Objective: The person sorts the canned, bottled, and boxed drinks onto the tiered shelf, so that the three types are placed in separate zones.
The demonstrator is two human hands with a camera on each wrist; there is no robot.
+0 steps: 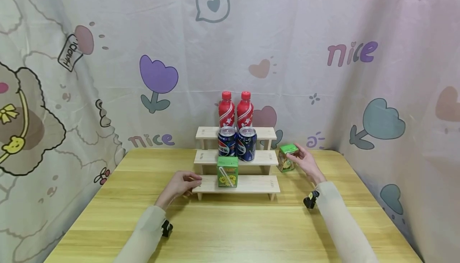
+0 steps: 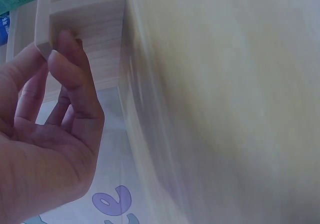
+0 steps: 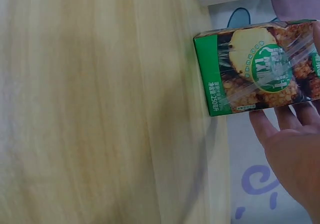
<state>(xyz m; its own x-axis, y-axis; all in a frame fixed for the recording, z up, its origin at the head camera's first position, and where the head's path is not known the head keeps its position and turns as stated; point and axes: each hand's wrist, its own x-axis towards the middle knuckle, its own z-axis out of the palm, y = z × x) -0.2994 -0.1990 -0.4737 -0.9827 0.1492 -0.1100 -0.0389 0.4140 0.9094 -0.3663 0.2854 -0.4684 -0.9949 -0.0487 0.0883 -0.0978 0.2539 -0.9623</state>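
My right hand point(image 1: 308, 164) grips a green juice box point(image 1: 284, 164) to the right of the stepped wooden display rack point(image 1: 251, 184). Pineapples are printed on this carton in the right wrist view, and my fingers point(image 3: 292, 118) lie along its side. At the rack's left end, my left hand point(image 1: 178, 184) pinches the edge of the lowest step; the left wrist view has thumb and fingers around the board's corner. On that step stands another green drink carton point(image 1: 227, 171), with yellow flowers and a white straw on its front.
Two dark blue cola cans point(image 1: 246, 145) stand side by side on the middle step. Behind them, two red bottles point(image 1: 245, 109) occupy the top step. The rack rests on a wooden table point(image 1: 233, 231), with a printed curtain point(image 1: 302, 55) behind it.
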